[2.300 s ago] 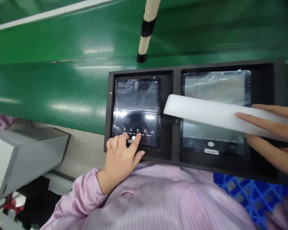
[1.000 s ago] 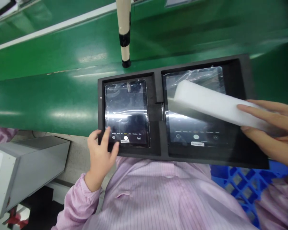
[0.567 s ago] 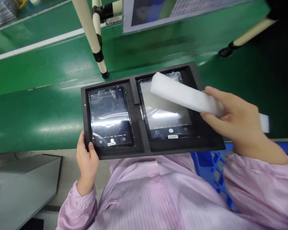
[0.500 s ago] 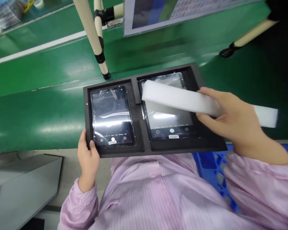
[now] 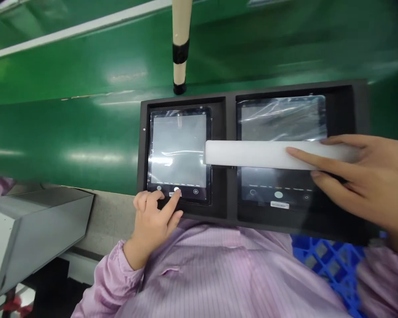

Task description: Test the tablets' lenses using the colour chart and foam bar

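Note:
A black foam tray (image 5: 231,194) holds two tablets, one in each recess. The left tablet (image 5: 179,148) lies under clear film and shows a camera screen with a pale picture. My left hand (image 5: 155,216) is at its lower edge, index finger stretched to the round shutter button, other fingers partly bent. Over the right tablet (image 5: 278,126), also lit with a camera screen, runs a white foam bar (image 5: 252,153). My right hand (image 5: 361,172) grips this bar from the right; its left end reaches the left tablet's right edge.
Under the tray is a green workbench (image 5: 69,137). A cream pipe leg (image 5: 181,35) with black fittings stands behind the tray. Below the bench edge are a blue plastic crate (image 5: 331,265) at right and a grey box-shaped cabinet (image 5: 46,221) at left.
My left hand has gone from gripping the tray's left corner to the left tablet's shutter button. The white foam bar has levelled out and dropped lower. The left screen has turned from dark to pale.

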A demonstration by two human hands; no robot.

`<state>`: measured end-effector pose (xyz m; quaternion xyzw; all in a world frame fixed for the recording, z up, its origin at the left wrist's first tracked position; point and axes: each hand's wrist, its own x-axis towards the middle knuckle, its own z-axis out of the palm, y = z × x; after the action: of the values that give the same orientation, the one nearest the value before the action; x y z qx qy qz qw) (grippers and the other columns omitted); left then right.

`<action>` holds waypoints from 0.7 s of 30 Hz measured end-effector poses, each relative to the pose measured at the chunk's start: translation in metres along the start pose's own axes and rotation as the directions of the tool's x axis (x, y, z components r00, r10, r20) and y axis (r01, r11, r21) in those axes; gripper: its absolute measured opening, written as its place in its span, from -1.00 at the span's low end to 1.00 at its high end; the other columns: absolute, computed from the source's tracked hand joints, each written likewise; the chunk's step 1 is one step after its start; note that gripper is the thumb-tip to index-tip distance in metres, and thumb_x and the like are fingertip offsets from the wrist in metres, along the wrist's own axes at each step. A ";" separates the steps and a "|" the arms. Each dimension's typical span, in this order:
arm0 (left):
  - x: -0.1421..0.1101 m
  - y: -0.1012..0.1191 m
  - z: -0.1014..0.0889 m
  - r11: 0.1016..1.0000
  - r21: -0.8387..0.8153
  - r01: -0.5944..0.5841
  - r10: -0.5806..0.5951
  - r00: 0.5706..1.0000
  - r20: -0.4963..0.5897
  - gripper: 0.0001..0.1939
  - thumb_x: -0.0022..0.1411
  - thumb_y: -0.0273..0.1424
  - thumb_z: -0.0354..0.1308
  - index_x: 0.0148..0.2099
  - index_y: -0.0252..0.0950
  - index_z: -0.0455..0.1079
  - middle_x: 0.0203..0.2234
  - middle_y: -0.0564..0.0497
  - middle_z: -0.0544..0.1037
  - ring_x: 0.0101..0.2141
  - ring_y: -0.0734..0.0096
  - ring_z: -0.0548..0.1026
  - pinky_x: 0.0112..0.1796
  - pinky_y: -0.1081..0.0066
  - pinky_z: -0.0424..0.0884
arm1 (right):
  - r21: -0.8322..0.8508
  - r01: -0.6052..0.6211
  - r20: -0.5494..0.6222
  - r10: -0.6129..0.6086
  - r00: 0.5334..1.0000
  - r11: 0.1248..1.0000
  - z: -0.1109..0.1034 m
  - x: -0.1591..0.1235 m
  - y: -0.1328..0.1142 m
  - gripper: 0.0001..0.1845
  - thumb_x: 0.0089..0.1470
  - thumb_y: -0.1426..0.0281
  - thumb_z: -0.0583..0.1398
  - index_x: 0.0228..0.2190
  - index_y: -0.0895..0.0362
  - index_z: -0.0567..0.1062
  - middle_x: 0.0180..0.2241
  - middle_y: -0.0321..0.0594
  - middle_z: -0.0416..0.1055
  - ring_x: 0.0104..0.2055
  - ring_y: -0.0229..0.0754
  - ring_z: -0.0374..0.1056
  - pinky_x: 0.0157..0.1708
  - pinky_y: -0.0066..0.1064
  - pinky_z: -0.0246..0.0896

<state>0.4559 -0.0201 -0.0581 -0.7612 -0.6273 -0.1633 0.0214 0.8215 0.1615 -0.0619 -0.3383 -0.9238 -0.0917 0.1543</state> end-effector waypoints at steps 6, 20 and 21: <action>-0.001 -0.005 0.005 0.999 -0.042 -0.004 0.001 0.998 -0.067 -0.64 0.40 -0.26 0.03 0.05 -0.26 0.57 -0.25 -0.10 0.25 -0.16 0.18 0.23 0.01 0.09 0.22 | 0.014 0.007 -0.027 -0.006 1.000 1.000 -0.002 0.009 -0.006 -0.74 0.24 0.45 0.14 -0.17 0.28 0.61 -0.18 0.07 0.44 -0.56 -0.30 0.02 -0.55 -0.31 0.01; -0.004 -0.008 0.004 0.988 -0.116 -0.099 0.080 0.984 -0.161 -0.55 0.45 -0.28 -0.05 0.29 -0.26 0.34 -0.33 -0.03 0.25 -0.24 0.27 0.27 -0.06 0.16 0.31 | 0.049 -0.050 -0.025 0.051 0.998 0.998 -0.004 0.013 -0.007 -0.78 0.23 0.46 0.16 -0.20 0.25 0.61 -0.23 0.05 0.44 -0.49 -0.20 0.14 -0.56 -0.33 -0.04; -0.003 -0.008 0.003 0.987 -0.118 -0.106 0.085 0.982 -0.170 -0.56 0.44 -0.29 -0.04 0.28 -0.27 0.36 -0.34 -0.02 0.26 -0.25 0.28 0.28 -0.07 0.17 0.32 | 0.048 -0.053 -0.021 0.054 0.998 0.997 -0.004 0.013 -0.007 -0.77 0.23 0.46 0.16 -0.19 0.24 0.61 -0.24 0.05 0.44 -0.46 -0.16 0.18 -0.55 -0.32 -0.03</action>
<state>0.4489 -0.0208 -0.0635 -0.7743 -0.5742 -0.2639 0.0328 0.8086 0.1627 -0.0538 -0.3581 -0.9145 -0.0694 0.1747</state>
